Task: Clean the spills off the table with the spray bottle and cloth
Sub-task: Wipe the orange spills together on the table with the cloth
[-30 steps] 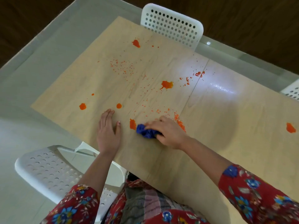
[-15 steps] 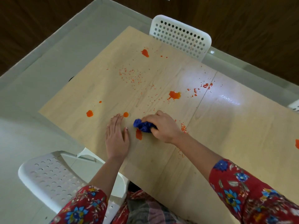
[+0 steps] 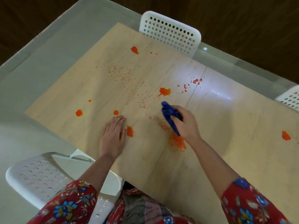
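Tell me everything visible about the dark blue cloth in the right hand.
The dark blue cloth looks like soft fabric, crumpled into a wrinkled bundle, not folded flat. The right hand grips it, fingers curled round its middle, hiding part of it. One end sticks out past the fingers, away from the person; a narrower tail runs along the hand's edge down toward the smeared orange spill. Whether it touches the light wooden table cannot be told.
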